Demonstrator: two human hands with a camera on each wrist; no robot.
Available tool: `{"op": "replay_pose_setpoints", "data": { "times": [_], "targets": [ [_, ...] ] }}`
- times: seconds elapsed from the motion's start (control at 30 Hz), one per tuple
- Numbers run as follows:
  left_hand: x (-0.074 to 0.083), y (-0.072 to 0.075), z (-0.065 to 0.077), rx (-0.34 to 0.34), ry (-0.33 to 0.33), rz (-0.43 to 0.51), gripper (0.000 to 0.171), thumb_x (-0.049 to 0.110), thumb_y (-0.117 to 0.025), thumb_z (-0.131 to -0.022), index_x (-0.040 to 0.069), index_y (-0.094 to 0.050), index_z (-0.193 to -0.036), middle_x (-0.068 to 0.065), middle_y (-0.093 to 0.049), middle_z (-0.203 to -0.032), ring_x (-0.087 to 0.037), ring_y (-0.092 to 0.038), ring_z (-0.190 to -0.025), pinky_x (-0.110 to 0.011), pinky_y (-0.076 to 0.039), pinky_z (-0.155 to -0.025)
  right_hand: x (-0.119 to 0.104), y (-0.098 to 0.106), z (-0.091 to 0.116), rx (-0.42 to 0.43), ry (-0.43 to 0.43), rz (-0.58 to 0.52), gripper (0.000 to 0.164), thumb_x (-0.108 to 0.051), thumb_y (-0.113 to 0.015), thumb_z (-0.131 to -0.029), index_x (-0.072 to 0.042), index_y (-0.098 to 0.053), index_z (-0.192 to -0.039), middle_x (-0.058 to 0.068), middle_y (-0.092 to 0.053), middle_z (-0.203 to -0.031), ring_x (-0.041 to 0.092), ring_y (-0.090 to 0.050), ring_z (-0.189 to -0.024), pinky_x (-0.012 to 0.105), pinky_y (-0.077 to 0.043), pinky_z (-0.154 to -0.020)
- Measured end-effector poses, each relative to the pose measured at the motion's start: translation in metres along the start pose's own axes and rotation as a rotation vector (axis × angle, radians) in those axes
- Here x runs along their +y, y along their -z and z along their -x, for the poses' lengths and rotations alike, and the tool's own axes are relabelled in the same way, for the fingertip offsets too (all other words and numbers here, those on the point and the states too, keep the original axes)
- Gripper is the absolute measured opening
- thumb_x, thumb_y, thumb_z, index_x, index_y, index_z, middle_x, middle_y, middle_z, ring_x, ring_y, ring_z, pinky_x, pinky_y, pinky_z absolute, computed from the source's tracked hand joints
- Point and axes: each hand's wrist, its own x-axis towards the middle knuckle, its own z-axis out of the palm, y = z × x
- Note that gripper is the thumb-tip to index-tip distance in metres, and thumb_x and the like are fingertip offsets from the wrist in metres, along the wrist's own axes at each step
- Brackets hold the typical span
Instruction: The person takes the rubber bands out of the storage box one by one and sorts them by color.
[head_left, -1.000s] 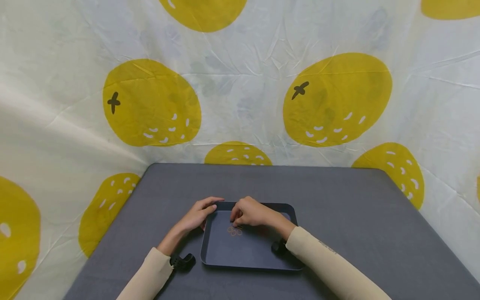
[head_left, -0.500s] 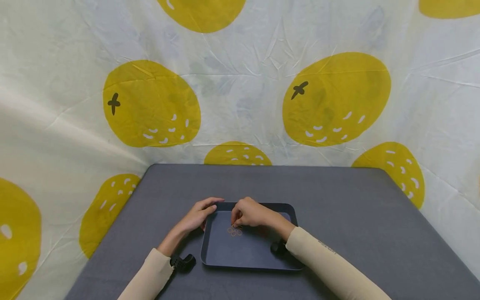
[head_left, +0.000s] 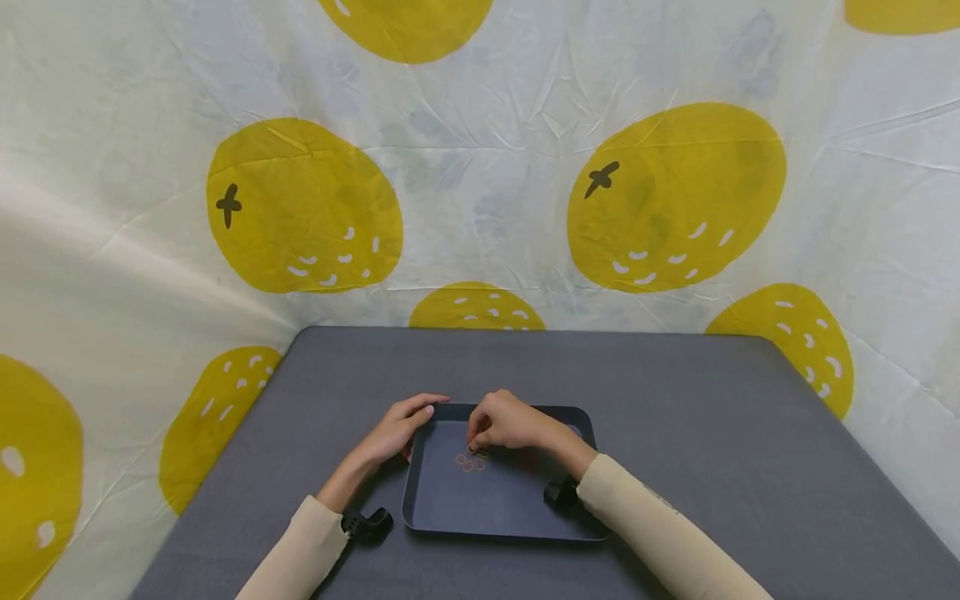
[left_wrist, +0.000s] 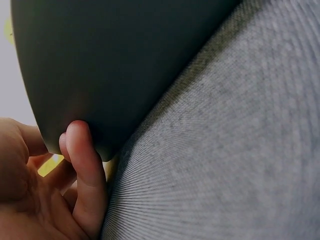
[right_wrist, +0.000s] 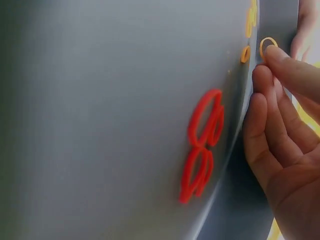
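Observation:
A dark shallow tray (head_left: 495, 508) lies in front of me. At its far left corner my left hand (head_left: 395, 429) grips the rim, thumb over the edge; the left wrist view shows a finger against the outer wall (left_wrist: 115, 60). Over the inside of the tray, my right hand (head_left: 501, 421) pinches a small orange rubber band (right_wrist: 262, 43) between thumb and index finger. Just below its fingertips, several orange rubber bands (head_left: 468, 467) lie on the tray floor. Red rubber bands (right_wrist: 200, 147) lie nearby in the right wrist view, mostly behind the right hand in the head view.
The tray rests on a grey cloth-covered table (head_left: 660, 400). Behind and left of it hangs a white curtain (head_left: 480, 208) printed with yellow fruit. Each wrist wears a black band with a camera mount (head_left: 367, 525).
My right hand has moved slightly up and to the right with a rubber band in its fingertips, away from the other orange bands. The left hand and tray have stayed in place.

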Motion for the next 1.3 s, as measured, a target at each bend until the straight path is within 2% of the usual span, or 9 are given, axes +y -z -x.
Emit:
{"op": "replay_pose_setpoints", "data": {
  "times": [0.13,0.2,0.37,0.47,0.73,0.93,1.0,1.13,1.3],
  "targets": [
    [0.0,0.0,0.0,0.006,0.016,0.007,0.041,0.03,-0.042,-0.114,0.016,-0.056,-0.15,-0.016,-0.062,-0.077,-0.015,-0.049,-0.043,-0.031,-0.049,-0.042,0.0,0.002,0.003,0.015,0.004,-0.023,0.005,-0.015,-0.083,-0.088,-0.016,-0.083,-0.084,-0.008,-0.077,-0.076,-0.002,-0.065,-0.065,0.018,-0.055,-0.063],
    [0.0,-0.001,-0.001,0.011,0.024,0.01,0.041,0.029,-0.041,-0.114,0.016,-0.056,-0.15,-0.017,-0.064,-0.08,-0.015,-0.049,-0.043,-0.03,-0.049,-0.042,0.001,0.003,0.005,0.023,0.006,-0.043,0.005,-0.014,-0.083,-0.088,-0.017,-0.083,-0.084,-0.007,-0.077,-0.077,-0.001,-0.066,-0.065,0.019,-0.055,-0.063],
    [-0.001,-0.003,-0.001,0.027,0.042,0.032,0.04,0.025,-0.04,-0.114,0.017,-0.058,-0.148,-0.023,-0.071,-0.113,-0.014,-0.051,-0.044,-0.03,-0.048,-0.041,0.001,0.007,0.009,0.037,0.001,-0.094,0.005,-0.013,-0.082,-0.09,-0.016,-0.083,-0.085,-0.005,-0.078,-0.08,0.003,-0.069,-0.068,0.021,-0.057,-0.064],
    [-0.001,-0.003,0.0,0.029,0.053,0.049,0.04,0.025,-0.04,-0.114,0.017,-0.058,-0.148,-0.024,-0.07,-0.119,-0.014,-0.052,-0.045,-0.03,-0.048,-0.042,0.002,0.011,0.012,0.042,-0.019,-0.123,0.006,-0.015,-0.08,-0.091,-0.017,-0.083,-0.087,-0.006,-0.079,-0.082,0.005,-0.071,-0.071,0.022,-0.058,-0.065],
    [0.0,-0.002,0.001,0.028,0.037,0.056,0.04,0.026,-0.04,-0.114,0.018,-0.058,-0.148,-0.021,-0.071,-0.103,-0.015,-0.05,-0.044,-0.03,-0.047,-0.041,0.005,0.022,0.02,0.077,-0.006,-0.193,0.004,-0.016,-0.08,-0.091,-0.014,-0.083,-0.09,-0.002,-0.08,-0.084,0.015,-0.075,-0.074,0.025,-0.06,-0.065],
    [-0.001,-0.001,0.001,0.032,0.047,0.025,0.04,0.027,-0.041,-0.114,0.019,-0.057,-0.149,-0.018,-0.067,-0.083,-0.015,-0.051,-0.045,-0.03,-0.048,-0.042,0.006,0.034,0.032,0.112,-0.013,-0.205,0.005,-0.019,-0.079,-0.092,-0.016,-0.082,-0.09,0.001,-0.079,-0.086,0.027,-0.075,-0.078,0.025,-0.058,-0.066],
    [-0.002,-0.001,0.001,0.031,0.041,0.019,0.04,0.027,-0.042,-0.113,0.019,-0.057,-0.149,-0.02,-0.07,-0.091,-0.015,-0.052,-0.045,-0.03,-0.048,-0.042,0.006,0.039,0.038,0.13,-0.016,-0.205,0.006,-0.02,-0.079,-0.093,-0.016,-0.082,-0.09,0.001,-0.079,-0.086,0.031,-0.074,-0.079,0.026,-0.057,-0.066],
    [-0.003,0.001,0.001,0.013,0.01,0.005,0.042,0.029,-0.043,-0.113,0.018,-0.055,-0.151,-0.024,-0.068,-0.122,-0.015,-0.054,-0.047,-0.032,-0.05,-0.043,0.008,0.049,0.051,0.162,-0.027,-0.206,0.006,-0.02,-0.078,-0.094,-0.016,-0.082,-0.092,0.001,-0.079,-0.088,0.033,-0.073,-0.081,0.026,-0.058,-0.067],
    [-0.003,0.003,0.002,-0.023,-0.008,-0.011,0.045,0.031,-0.042,-0.113,0.02,-0.049,-0.156,-0.028,-0.064,-0.125,-0.016,-0.055,-0.048,-0.034,-0.053,-0.045,0.011,0.062,0.069,0.206,-0.039,-0.212,0.008,-0.019,-0.077,-0.095,-0.013,-0.082,-0.094,0.008,-0.079,-0.09,0.03,-0.073,-0.078,0.028,-0.058,-0.067]
  ]
}}
